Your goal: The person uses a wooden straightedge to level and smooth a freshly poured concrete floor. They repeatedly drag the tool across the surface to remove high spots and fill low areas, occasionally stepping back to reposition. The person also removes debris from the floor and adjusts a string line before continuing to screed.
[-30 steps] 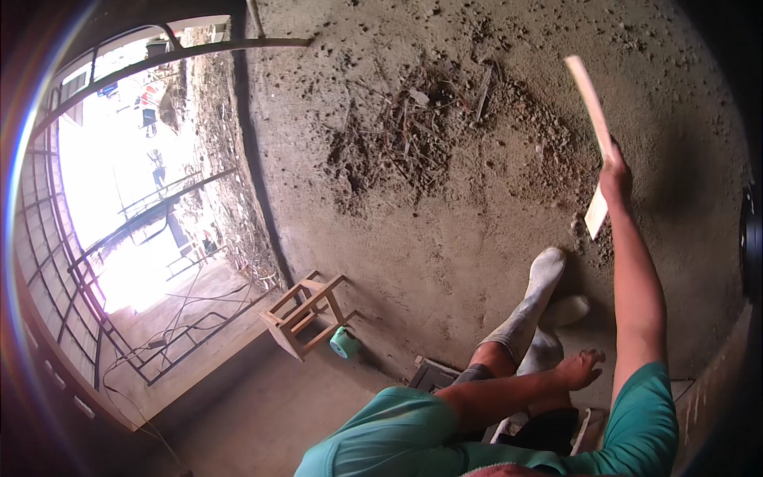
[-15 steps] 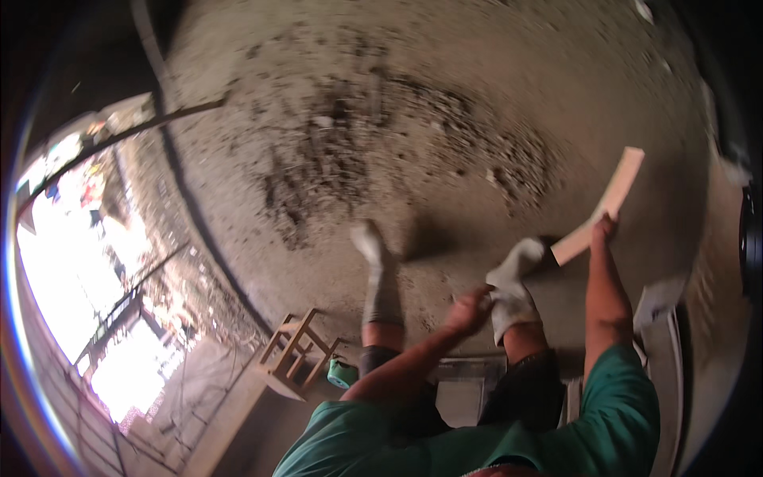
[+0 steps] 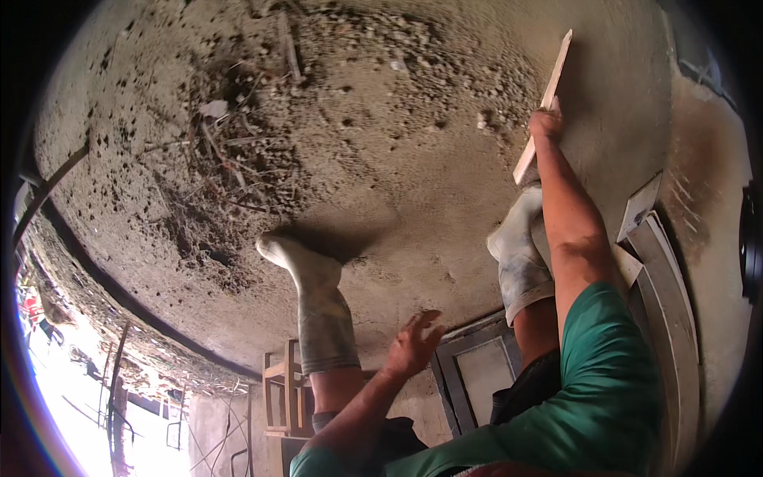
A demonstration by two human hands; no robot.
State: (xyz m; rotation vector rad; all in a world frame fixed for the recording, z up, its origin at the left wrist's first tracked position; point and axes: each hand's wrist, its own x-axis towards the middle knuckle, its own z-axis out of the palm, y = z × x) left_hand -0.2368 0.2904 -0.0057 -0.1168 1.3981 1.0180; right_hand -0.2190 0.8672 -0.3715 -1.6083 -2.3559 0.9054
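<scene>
One thin wooden board [image 3: 545, 102], at about two o'clock, looks light and stiff; the right hand [image 3: 545, 125] grips its middle, while the left hand [image 3: 413, 347] stays spread and empty.

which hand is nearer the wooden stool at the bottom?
Left. The left hand hangs open, holding nothing, just right of the wooden stool and slightly above it. The right hand is far up at upper right, gripping the wooden board.

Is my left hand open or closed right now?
Open: the left hand has its fingers spread and holds nothing, while the right hand grips the wooden board.
</scene>
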